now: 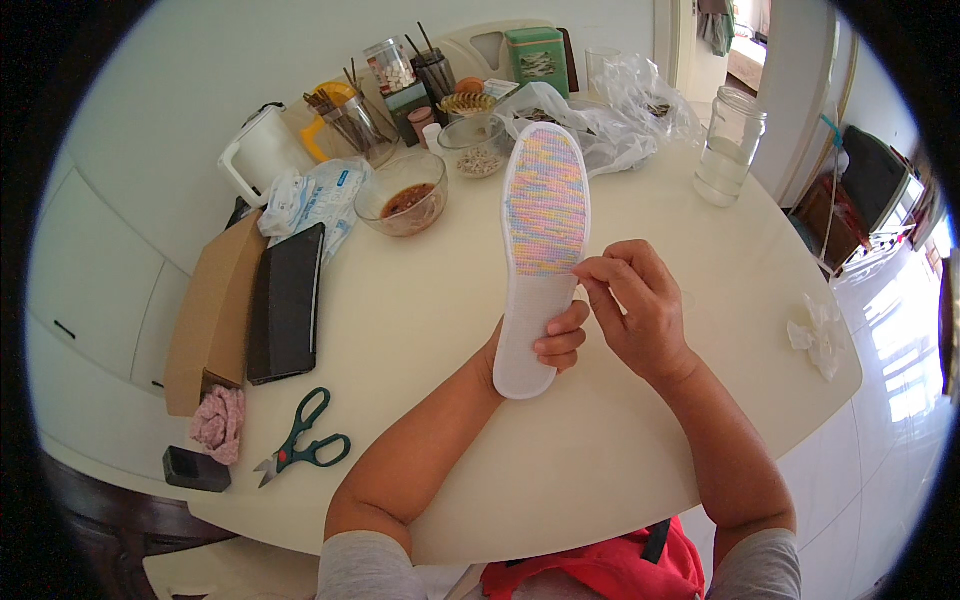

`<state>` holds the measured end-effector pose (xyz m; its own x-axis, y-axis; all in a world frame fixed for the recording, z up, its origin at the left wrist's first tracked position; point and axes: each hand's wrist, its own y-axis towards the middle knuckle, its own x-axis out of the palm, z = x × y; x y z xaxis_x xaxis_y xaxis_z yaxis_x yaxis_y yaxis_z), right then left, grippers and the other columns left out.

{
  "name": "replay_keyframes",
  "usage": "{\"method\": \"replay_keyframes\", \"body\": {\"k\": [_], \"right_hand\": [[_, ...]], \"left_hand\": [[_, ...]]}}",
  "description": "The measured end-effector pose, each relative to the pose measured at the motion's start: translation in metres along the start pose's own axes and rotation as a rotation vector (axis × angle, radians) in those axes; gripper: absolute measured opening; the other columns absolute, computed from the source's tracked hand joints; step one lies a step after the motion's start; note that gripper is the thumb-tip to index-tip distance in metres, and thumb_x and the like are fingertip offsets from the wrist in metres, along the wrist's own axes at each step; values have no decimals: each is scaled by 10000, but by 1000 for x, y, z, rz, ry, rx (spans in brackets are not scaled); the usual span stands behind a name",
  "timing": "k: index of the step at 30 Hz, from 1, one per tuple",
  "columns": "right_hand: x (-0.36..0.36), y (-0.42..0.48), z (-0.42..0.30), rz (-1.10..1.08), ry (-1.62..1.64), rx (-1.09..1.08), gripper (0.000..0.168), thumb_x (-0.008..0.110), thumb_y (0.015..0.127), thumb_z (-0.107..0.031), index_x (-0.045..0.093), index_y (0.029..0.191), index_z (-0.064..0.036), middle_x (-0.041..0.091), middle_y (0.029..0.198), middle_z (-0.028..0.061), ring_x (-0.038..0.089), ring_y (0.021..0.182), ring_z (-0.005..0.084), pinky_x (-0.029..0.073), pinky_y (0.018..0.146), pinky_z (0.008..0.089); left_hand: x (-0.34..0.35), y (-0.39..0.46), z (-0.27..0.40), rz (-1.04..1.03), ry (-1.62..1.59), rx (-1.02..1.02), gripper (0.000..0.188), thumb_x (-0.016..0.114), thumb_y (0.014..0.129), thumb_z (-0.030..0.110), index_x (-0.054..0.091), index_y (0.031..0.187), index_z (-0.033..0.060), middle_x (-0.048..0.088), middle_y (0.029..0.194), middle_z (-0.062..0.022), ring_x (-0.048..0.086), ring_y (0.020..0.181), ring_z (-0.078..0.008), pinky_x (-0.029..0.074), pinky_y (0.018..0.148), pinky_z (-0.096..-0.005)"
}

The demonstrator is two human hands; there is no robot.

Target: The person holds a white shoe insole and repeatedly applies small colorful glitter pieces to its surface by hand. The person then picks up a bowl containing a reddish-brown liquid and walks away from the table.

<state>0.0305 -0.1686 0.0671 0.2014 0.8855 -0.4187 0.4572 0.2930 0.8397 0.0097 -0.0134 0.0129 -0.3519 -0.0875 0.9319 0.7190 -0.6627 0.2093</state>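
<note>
My left hand (562,339) grips a white-edged shoe insole (546,225) from behind, with its fingers wrapped over the right edge near the heel. The insole stands tilted up above the table. Pink, yellow, blue and purple stitching (547,199) covers its upper part, and the heel part is plain white mesh. At its right edge, just below the lowest stitched row, the thumb and forefinger of my right hand (634,307) are pinched together. They hold something fine, a needle or thread, too small to tell which. The left palm and thumb are hidden behind the insole.
Green-handled scissors (304,439) lie half spread on the table (420,315) at left, near a black box (196,469) and cardboard box (214,315). Glass bowls (405,196), a kettle (266,150) and plastic bags (577,124) stand behind; a water jar (727,150) is at right.
</note>
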Motion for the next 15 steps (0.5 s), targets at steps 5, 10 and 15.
{"method": "replay_keyframes", "body": {"k": [5, 10, 15], "right_hand": [[0, -1, 1, -6, 8, 9, 125, 612, 699, -15, 599, 813, -66, 520, 778, 67, 542, 689, 230, 452, 601, 333], [0, -1, 0, 8, 35, -3, 144, 615, 684, -3, 597, 814, -60, 522, 763, 74, 545, 663, 232, 455, 575, 335], [-3, 1, -9, 26, 47, -43, 155, 618, 666, 4, 592, 807, -55, 522, 753, 75, 549, 653, 230, 454, 558, 332]], "left_hand": [[-1, 0, 0, 6, 25, 2, 165, 374, 916, 283, 454, 1009, 173, 389, 648, -4, 351, 439, -81, 301, 379, -193], [2, 0, 0, 27, 17, -4, 172, 379, 912, 287, 457, 983, 151, 390, 648, -4, 352, 438, -80, 298, 378, -193], [-5, 0, 1, -13, 19, -15, 202, 389, 906, 302, 466, 940, 118, 405, 654, -11, 364, 436, -82, 302, 376, -197]]}}
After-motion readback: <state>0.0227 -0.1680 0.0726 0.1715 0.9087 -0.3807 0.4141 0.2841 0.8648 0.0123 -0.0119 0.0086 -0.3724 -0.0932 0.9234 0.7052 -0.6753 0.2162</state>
